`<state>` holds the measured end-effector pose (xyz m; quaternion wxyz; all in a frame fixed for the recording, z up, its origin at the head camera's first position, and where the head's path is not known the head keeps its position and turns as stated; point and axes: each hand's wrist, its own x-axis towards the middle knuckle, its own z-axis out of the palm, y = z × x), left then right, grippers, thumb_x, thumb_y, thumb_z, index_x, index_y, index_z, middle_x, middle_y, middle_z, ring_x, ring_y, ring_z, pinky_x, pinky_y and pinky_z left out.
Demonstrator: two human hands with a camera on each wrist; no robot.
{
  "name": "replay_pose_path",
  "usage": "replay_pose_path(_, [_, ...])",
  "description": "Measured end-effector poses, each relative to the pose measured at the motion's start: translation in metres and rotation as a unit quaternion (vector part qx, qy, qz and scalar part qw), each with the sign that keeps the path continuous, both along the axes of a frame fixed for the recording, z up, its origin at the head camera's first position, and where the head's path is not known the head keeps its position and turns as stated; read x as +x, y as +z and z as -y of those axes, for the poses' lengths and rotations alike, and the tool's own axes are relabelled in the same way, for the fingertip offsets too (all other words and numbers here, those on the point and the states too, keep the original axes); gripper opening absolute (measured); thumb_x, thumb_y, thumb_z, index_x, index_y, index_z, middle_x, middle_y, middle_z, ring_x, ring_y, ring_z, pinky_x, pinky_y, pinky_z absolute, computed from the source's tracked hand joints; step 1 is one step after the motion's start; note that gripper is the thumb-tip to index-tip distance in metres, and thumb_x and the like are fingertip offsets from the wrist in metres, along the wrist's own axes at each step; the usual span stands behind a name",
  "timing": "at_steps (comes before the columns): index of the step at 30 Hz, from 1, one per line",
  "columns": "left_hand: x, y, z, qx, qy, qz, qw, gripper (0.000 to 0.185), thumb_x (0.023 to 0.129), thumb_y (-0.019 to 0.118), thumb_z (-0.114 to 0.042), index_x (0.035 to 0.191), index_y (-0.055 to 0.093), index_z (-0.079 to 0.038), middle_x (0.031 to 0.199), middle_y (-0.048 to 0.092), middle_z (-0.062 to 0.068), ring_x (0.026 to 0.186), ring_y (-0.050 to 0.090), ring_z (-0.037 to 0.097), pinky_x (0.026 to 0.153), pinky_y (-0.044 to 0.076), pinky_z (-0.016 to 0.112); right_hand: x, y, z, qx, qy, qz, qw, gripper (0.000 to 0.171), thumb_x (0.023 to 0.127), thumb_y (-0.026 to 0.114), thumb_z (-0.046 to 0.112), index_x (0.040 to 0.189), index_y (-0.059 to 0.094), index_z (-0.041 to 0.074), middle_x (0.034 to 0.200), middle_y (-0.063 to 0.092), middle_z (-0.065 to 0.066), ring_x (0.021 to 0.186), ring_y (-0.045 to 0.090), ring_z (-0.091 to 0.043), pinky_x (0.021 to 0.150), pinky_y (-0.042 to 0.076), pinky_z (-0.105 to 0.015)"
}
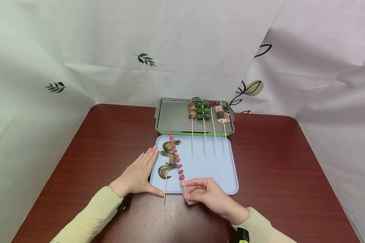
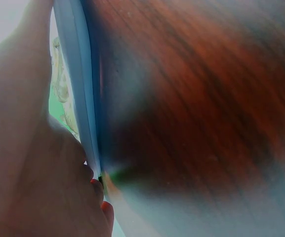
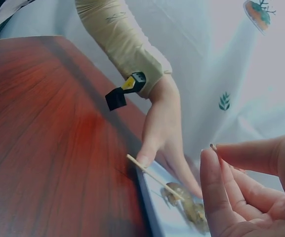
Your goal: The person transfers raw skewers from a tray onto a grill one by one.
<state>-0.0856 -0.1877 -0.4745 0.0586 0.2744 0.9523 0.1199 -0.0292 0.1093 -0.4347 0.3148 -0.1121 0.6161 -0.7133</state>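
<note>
My right hand (image 1: 209,196) pinches the bare lower end of a skewer of small red meat pieces (image 1: 181,177) between thumb and fingers. That skewer slants over the left part of a pale blue tray (image 1: 207,168), its top end near the tray's back edge. Left of it lies a shrimp skewer (image 1: 162,172), its stick jutting past the tray's front edge. My left hand (image 1: 138,173) rests along the tray's left side, fingers extended and thumb at the front edge beside the shrimp stick. The right wrist view shows the pinched stick end (image 3: 213,146) between the fingertips.
Behind the tray stands a grey grill pan (image 1: 173,116) on a green base. On its right half lie a brown meat skewer (image 1: 192,109), a green pepper skewer (image 1: 202,110), a dark red curled piece (image 1: 213,104) on a stick and a fish skewer (image 1: 223,117), sticks reaching over the tray.
</note>
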Motion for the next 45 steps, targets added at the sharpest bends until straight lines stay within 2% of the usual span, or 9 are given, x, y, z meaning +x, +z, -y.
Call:
replay_pose_path(9, [0.0, 0.001, -0.001, -0.004, 0.005, 0.006, 1.0, 0.154, 0.057, 0.059, -0.098, 0.16, 0.014, 0.006, 0.168, 0.008, 0.02, 0.153, 0.01, 0.033, 0.122, 0.016, 0.047, -0.011, 0.014, 0.001, 0.013, 0.009, -0.043, 0.999, 0.041, 0.094, 0.066, -0.004, 0.131, 0.058, -0.018, 0.095, 0.07, -0.017, 0.08, 0.07, -0.012, 0.075, 0.06, -0.032])
replay_pose_path(17, [0.001, 0.004, -0.002, 0.013, -0.004, -0.011, 0.9998, 0.153, 0.056, 0.063, -0.096, 0.157, 0.021, 0.01, 0.165, 0.015, 0.026, 0.151, 0.017, 0.039, 0.12, 0.022, 0.052, -0.036, 0.041, -0.001, 0.049, -0.028, -0.095, 0.994, 0.04, 0.092, 0.068, -0.004, 0.131, 0.062, -0.01, 0.097, 0.073, -0.016, 0.082, 0.071, -0.014, 0.079, 0.061, -0.037])
replay_pose_path(22, [0.001, 0.004, -0.001, -0.002, -0.002, -0.007, 1.0, 0.153, 0.057, 0.062, -0.096, 0.158, 0.018, 0.009, 0.166, 0.012, 0.023, 0.152, 0.014, 0.037, 0.121, 0.02, 0.049, -0.054, 0.054, 0.002, 0.062, -0.06, -0.111, 0.99, 0.041, 0.092, 0.07, -0.002, 0.132, 0.062, -0.008, 0.102, 0.071, -0.02, 0.084, 0.073, -0.018, 0.079, 0.061, -0.04])
replay_pose_path(27, [0.002, 0.007, -0.002, 0.003, -0.007, -0.012, 0.9999, 0.152, 0.057, 0.065, -0.094, 0.157, 0.021, 0.011, 0.165, 0.014, 0.026, 0.151, 0.017, 0.039, 0.12, 0.022, 0.052, -0.072, 0.057, 0.007, 0.056, -0.098, -0.102, 0.988, 0.042, 0.09, 0.072, -0.004, 0.131, 0.064, -0.005, 0.103, 0.071, -0.019, 0.087, 0.074, -0.021, 0.081, 0.06, -0.042])
replay_pose_path(34, [0.003, 0.007, -0.003, 0.011, -0.01, -0.02, 0.9997, 0.15, 0.058, 0.067, -0.093, 0.156, 0.022, 0.012, 0.164, 0.016, 0.027, 0.15, 0.02, 0.041, 0.119, 0.024, 0.053, -0.099, 0.051, 0.014, 0.042, -0.141, -0.059, 0.987, 0.041, 0.092, 0.07, -0.007, 0.132, 0.063, -0.005, 0.1, 0.071, -0.017, 0.089, 0.074, -0.023, 0.083, 0.06, -0.039])
replay_pose_path(40, [0.003, 0.004, -0.001, 0.017, -0.009, -0.018, 0.9997, 0.151, 0.057, 0.064, -0.095, 0.157, 0.021, 0.01, 0.165, 0.015, 0.026, 0.151, 0.017, 0.04, 0.119, 0.023, 0.052, -0.116, 0.043, 0.015, 0.023, -0.153, -0.014, 0.988, 0.043, 0.094, 0.066, -0.009, 0.136, 0.058, -0.009, 0.1, 0.072, -0.015, 0.088, 0.073, -0.019, 0.083, 0.059, -0.034])
replay_pose_path(45, [0.002, 0.002, -0.001, -0.004, -0.005, -0.011, 0.9999, 0.153, 0.057, 0.059, -0.098, 0.159, 0.017, 0.008, 0.167, 0.01, 0.023, 0.153, 0.013, 0.036, 0.121, 0.02, 0.049, -0.126, 0.036, 0.016, 0.03, -0.157, 0.011, 0.987, 0.042, 0.094, 0.066, -0.008, 0.136, 0.059, -0.009, 0.106, 0.071, -0.022, 0.087, 0.073, -0.018, 0.083, 0.059, -0.031])
